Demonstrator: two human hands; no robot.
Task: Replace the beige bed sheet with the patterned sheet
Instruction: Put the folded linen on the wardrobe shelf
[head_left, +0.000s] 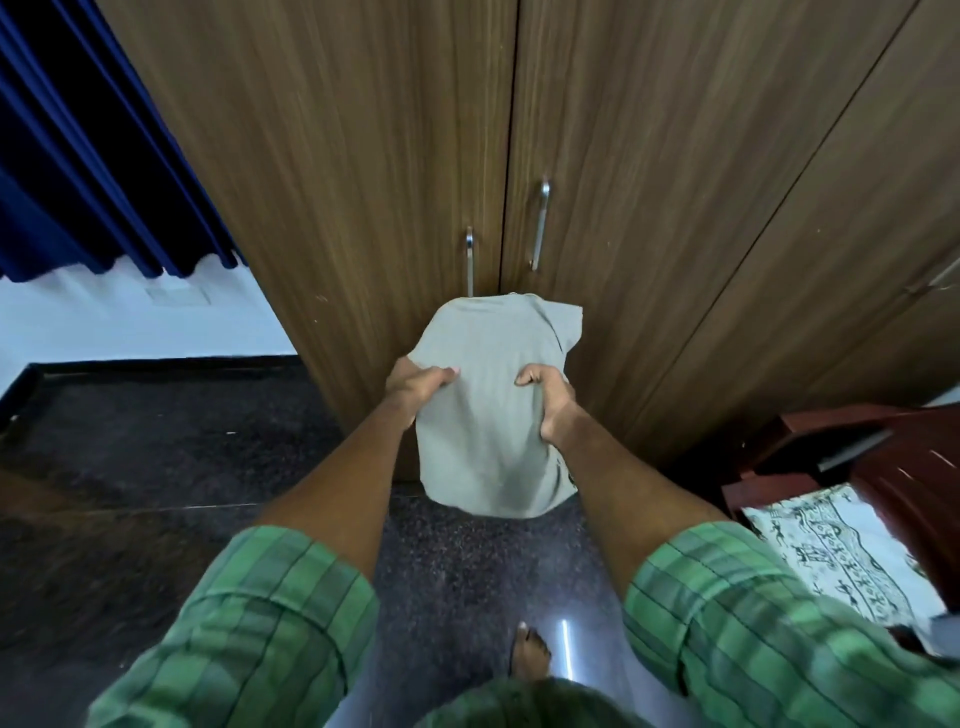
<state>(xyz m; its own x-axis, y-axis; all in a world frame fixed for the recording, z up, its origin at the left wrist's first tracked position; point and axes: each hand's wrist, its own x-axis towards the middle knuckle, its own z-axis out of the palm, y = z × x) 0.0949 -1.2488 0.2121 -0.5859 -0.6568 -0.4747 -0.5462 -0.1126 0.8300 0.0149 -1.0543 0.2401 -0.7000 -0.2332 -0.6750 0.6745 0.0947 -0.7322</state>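
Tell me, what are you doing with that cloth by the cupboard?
A person stands facing a closed wooden wardrobe, gripping a folded beige bed sheet with the left hand and right hand. The patterned sheet already lies on the bed at the right. The wardrobe doors are not yet opened.

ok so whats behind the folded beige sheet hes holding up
Behind the beige sheet, gripped by the left hand and right hand, stand the closed wardrobe doors. The sheet covers the lower end of the left door handle and the doors' bottom edge; dark floor shows below.
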